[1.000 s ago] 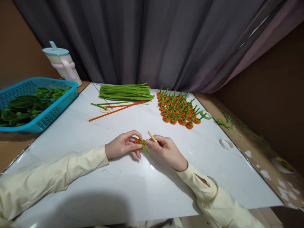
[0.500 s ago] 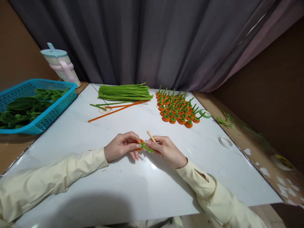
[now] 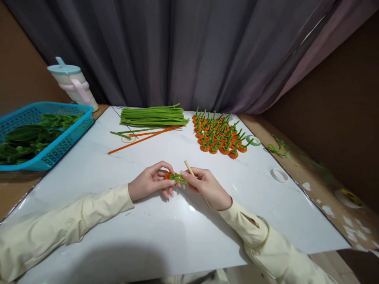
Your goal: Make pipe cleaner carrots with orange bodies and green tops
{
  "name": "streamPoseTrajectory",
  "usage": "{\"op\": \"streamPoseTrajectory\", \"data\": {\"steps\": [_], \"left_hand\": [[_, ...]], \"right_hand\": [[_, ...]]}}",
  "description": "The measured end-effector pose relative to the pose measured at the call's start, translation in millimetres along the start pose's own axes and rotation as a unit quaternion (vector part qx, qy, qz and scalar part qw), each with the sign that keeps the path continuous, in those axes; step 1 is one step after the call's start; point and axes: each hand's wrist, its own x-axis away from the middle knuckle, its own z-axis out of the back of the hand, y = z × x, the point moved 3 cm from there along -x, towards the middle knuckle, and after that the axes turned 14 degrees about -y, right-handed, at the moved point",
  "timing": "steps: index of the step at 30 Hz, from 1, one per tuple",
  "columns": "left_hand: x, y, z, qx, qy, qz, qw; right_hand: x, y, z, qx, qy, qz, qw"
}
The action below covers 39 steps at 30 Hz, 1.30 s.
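Observation:
Between my two hands is a small orange pipe-cleaner pumpkin (image 3: pixel 168 176) with a green top and stem. My left hand (image 3: pixel 149 182) pinches it between thumb and fingers. My right hand (image 3: pixel 209 187) has its thumb and fingertips at the green stem, and a thin wooden stick (image 3: pixel 189 169) is tucked in the same hand, its lower end showing beneath the palm. Beyond the hands, to the right, finished-looking orange pumpkins (image 3: pixel 219 134) with green stems stand in rows.
A bundle of green pipe cleaners (image 3: pixel 152 116) lies at the back, with loose orange pipe cleaners (image 3: pixel 139 142) before it. At left are a blue basket (image 3: pixel 66 148) of green pieces and a tumbler (image 3: pixel 74 85). White tape (image 3: pixel 279 175) and green tape (image 3: pixel 254 141) rolls lie right.
The pumpkin has turned in my fingers, so more of its green top faces up and the stem points less downward. The stick in my right hand has tilted, its lower end now showing.

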Motion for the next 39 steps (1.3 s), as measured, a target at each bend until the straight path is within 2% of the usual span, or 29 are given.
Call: {"op": "streamPoseTrajectory", "data": {"steps": [5, 8, 10, 12, 15, 17, 19, 22, 26, 34, 36, 39], "left_hand": [[0, 0, -0.7, 0.001, -0.005, -0.003, 1.000], [0, -2, -1.4, 0.000, -0.009, -0.006, 1.000], [0, -3, -1.7, -0.002, -0.008, -0.008, 1.000], [0, -3, -1.9, -0.003, -0.004, -0.013, 1.000], [-1, -2, -2.5, 0.000, -0.003, -0.016, 1.000], [-1, -3, -2.6, 0.001, -0.003, -0.013, 1.000], [-1, -4, -2.2, 0.000, -0.003, -0.010, 1.000], [-1, -6, -0.9, -0.013, -0.006, -0.007, 1.000], [-2, -7, -0.4, -0.023, -0.006, -0.006, 1.000], [-2, -8, -1.0, -0.016, -0.020, -0.017, 1.000], [-2, -10, -0.3, -0.019, -0.022, -0.016, 0.999], [-2, -10, 1.2, -0.034, -0.013, -0.014, 0.999]], "right_hand": [[4, -10, 8, 0.093, 0.055, 0.053, 0.993], [14, -26, 18, 0.230, 0.062, 0.057, 0.969], [22, -36, 22, 0.364, 0.025, 0.044, 0.930], [31, -42, 21, 0.475, -0.019, 0.026, 0.879], [39, -48, 14, 0.603, -0.021, -0.011, 0.797], [38, -52, 5, 0.675, -0.028, -0.036, 0.737], [35, -55, -5, 0.729, -0.065, -0.055, 0.679], [28, -61, -15, 0.768, -0.118, -0.057, 0.627], [23, -68, -17, 0.782, -0.141, -0.064, 0.604], [21, -66, -20, 0.794, -0.162, -0.070, 0.581], [19, -65, -22, 0.807, -0.166, -0.057, 0.563], [16, -60, -24, 0.836, -0.173, -0.028, 0.519]]}}
